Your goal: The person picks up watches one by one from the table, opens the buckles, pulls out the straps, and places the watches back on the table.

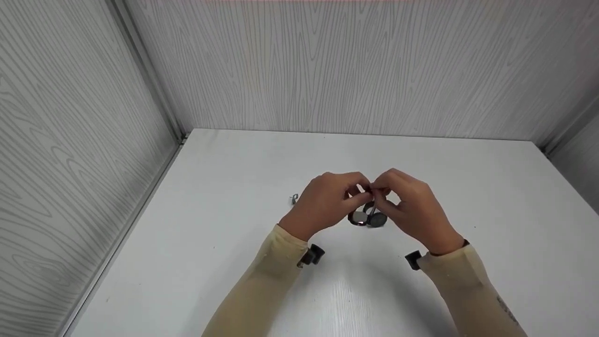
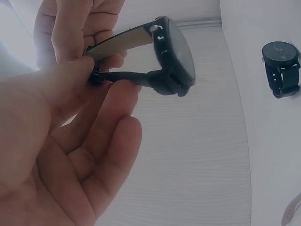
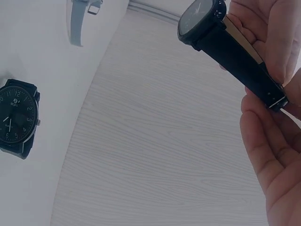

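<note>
Both hands hold up a black wristwatch (image 2: 176,54) by its strap, above the white tabletop. The strap is black outside and tan inside, and its two ends meet in a loop at the fingertips. My left hand (image 1: 323,203) pinches the buckle end between thumb and fingers. From the other side my right hand (image 1: 414,206) pinches the strap there too, thumb and forefinger close to the left fingertips. The fingers partly hide the buckle. In the right wrist view the black strap (image 3: 240,66) slants down from the case into the fingers.
A second black watch (image 3: 16,115) with a dark numbered dial lies on the table (image 1: 224,262) under the hands. Left of the left hand is a light strap with a metal buckle (image 3: 94,7), mostly hidden in the head view. Wood-grain panels (image 1: 309,65) border the table.
</note>
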`<move>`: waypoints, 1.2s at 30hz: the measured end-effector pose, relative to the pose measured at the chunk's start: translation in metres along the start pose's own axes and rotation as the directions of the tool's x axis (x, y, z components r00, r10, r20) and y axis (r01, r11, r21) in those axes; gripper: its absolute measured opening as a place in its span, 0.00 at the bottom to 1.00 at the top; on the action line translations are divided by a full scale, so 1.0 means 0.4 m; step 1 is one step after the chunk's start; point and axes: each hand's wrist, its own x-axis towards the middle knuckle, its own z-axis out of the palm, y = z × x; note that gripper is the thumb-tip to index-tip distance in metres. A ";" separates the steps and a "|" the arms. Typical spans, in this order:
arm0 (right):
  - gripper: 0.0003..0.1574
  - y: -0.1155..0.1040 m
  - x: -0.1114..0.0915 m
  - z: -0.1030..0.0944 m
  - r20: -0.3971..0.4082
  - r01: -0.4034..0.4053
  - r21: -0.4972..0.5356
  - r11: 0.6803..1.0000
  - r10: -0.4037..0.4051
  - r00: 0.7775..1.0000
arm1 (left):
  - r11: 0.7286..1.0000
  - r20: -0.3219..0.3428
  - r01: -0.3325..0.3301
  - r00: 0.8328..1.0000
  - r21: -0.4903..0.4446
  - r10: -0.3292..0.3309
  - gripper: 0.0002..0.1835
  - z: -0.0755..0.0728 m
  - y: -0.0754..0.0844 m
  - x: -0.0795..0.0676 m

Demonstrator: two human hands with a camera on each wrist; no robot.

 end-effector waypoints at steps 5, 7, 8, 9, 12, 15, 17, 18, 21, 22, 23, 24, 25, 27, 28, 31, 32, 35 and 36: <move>0.16 0.001 -0.003 0.005 -0.014 0.020 -0.033 0.999 -0.021 1.000 | 1.000 0.006 0.027 1.000 0.001 -0.027 0.07 -0.002 0.000 0.001; 0.17 0.001 -0.004 0.007 -0.022 0.026 -0.049 0.998 -0.027 0.999 | 1.000 0.002 0.025 1.000 -0.002 -0.025 0.08 -0.003 0.001 0.001; 0.17 0.000 -0.004 0.009 -0.024 0.026 -0.055 0.998 -0.028 0.999 | 1.000 0.001 0.024 1.000 -0.009 -0.024 0.08 -0.004 0.001 0.001; 0.17 0.000 -0.005 0.010 -0.023 0.028 -0.059 0.998 -0.030 0.999 | 1.000 0.003 0.024 1.000 -0.013 -0.024 0.08 -0.005 0.002 0.000; 0.17 0.000 -0.005 0.014 -0.016 0.032 -0.061 0.998 -0.033 0.999 | 0.999 0.021 0.034 0.999 -0.036 -0.034 0.08 -0.008 0.004 -0.002; 0.16 0.003 -0.006 0.015 -0.001 0.017 -0.040 0.999 -0.017 1.000 | 0.997 0.038 0.062 0.997 -0.045 -0.061 0.08 -0.011 0.006 -0.003; 0.16 0.005 -0.007 0.011 0.012 -0.005 -0.022 1.000 0.005 1.000 | 0.995 0.042 0.084 0.996 -0.052 -0.082 0.08 -0.010 0.006 -0.003; 0.16 0.006 -0.008 0.008 0.021 -0.019 -0.014 1.000 0.019 1.000 | 0.994 0.042 0.093 0.995 -0.055 -0.091 0.08 -0.011 0.007 -0.003; 0.17 0.012 -0.010 -0.001 0.056 -0.056 0.018 0.998 0.054 0.997 | 0.991 0.044 0.116 0.993 -0.071 -0.113 0.08 -0.009 0.008 -0.002; 0.18 0.013 -0.011 -0.004 0.067 -0.063 0.026 0.998 0.061 0.996 | 0.990 0.047 0.118 0.992 -0.077 -0.114 0.08 -0.008 0.007 -0.001; 0.18 0.014 -0.011 -0.007 0.079 -0.069 0.036 0.997 0.066 0.995 | 0.990 0.052 0.117 0.992 -0.079 -0.113 0.08 -0.007 0.007 -0.001; 0.18 0.014 -0.011 -0.010 0.088 -0.068 0.045 0.997 0.064 0.994 | 0.990 0.059 0.115 0.992 -0.078 -0.110 0.08 -0.007 0.006 -0.001; 0.18 0.014 -0.011 -0.012 0.096 -0.066 0.055 0.996 0.061 0.994 | 0.991 0.067 0.110 0.992 -0.075 -0.106 0.08 -0.006 0.005 0.000; 0.17 0.013 -0.009 -0.017 0.111 -0.059 0.074 0.996 0.051 0.993 | 0.993 0.081 0.097 0.992 -0.062 -0.091 0.09 -0.004 0.004 0.000; 0.17 0.012 -0.008 -0.018 0.123 -0.054 0.082 0.995 0.043 0.991 | 0.995 0.087 0.087 0.993 -0.045 -0.083 0.09 -0.004 0.003 0.000; 0.18 0.009 -0.006 -0.023 0.179 -0.047 0.078 0.996 0.032 0.983 | 0.998 0.101 0.055 0.993 0.025 -0.057 0.09 -0.005 0.000 -0.001; 0.18 0.009 -0.006 -0.023 0.200 -0.045 0.065 0.997 0.031 0.979 | 0.998 0.104 0.041 0.994 0.052 -0.047 0.09 -0.005 0.000 -0.002; 0.19 0.007 -0.004 -0.025 0.231 -0.018 0.002 1.000 0.017 0.973 | 0.994 0.106 0.012 0.994 0.112 -0.024 0.09 -0.005 0.001 -0.003; 0.19 0.006 -0.003 -0.025 0.226 -0.002 -0.018 1.000 0.006 0.974 | 0.993 0.103 0.008 0.994 0.115 -0.020 0.09 -0.006 0.001 -0.003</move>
